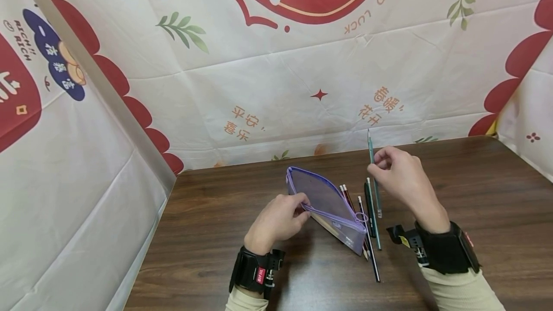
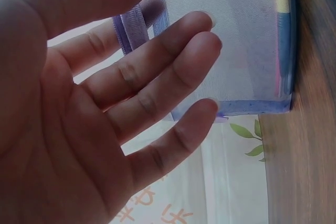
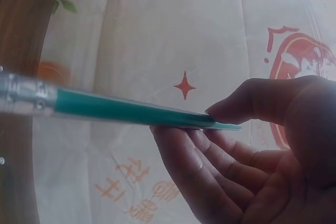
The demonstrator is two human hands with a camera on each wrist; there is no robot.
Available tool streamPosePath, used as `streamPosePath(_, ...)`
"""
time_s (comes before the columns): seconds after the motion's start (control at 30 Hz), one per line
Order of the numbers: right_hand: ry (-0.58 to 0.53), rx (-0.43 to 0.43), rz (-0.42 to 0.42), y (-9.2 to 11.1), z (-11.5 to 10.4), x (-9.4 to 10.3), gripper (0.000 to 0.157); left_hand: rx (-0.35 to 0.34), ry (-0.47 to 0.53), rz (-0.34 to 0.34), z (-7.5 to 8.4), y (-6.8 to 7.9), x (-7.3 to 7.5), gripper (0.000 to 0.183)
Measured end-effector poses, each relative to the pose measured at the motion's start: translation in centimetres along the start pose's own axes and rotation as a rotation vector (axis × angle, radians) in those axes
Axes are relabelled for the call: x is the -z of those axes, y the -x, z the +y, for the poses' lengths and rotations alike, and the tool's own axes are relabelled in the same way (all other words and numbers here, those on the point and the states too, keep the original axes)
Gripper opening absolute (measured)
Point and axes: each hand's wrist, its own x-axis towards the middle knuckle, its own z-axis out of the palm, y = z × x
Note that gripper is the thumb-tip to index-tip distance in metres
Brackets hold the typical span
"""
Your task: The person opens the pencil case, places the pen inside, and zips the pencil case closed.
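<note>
Pencil (image 3: 126, 109), pinched in the right hand (image 1: 402, 176) right of centre in the head view, points near-vertically in frame, lying right of the mesh pouch (image 1: 317, 192), whose edge the nearer left hand (image 1: 278, 220) pinches.

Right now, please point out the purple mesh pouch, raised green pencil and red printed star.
Purple mesh pouch (image 1: 324, 200), head view: its mesh panel.
Raised green pencil (image 3: 123, 109), right wrist view: its green shaft.
Red printed star (image 1: 319, 95), head view: its centre.

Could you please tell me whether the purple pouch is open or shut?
The pouch is open: its two zip edges stand apart, and the left hand pinches the nearer one.
</note>
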Motion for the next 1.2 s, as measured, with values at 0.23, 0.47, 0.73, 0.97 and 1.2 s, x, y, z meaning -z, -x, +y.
streamPosePath(0.23,-0.017,0.024,0.029,0.1,-0.4,0.0,0.015,-0.010,-0.009,0.008,0.0,0.0,0.0,0.010)
streamPosePath(0.47,-0.038,0.038,0.064,0.3,-0.8,0.0,0.016,-0.007,-0.019,0.016,0.1,0.0,0.0,0.010)
streamPosePath(0.73,-0.076,0.061,0.131,0.6,-1.7,0.0,0.013,-0.009,-0.022,0.017,0.1,-0.1,-0.1,0.009)
streamPosePath(0.97,-0.093,0.079,0.156,0.9,-2.2,0.2,0.015,-0.012,-0.024,0.018,0.1,-0.1,-0.1,0.009)
streamPosePath(1.2,-0.151,0.114,0.216,1.3,-2.9,0.2,0.016,-0.006,-0.021,0.013,0.1,0.0,-0.1,0.009)
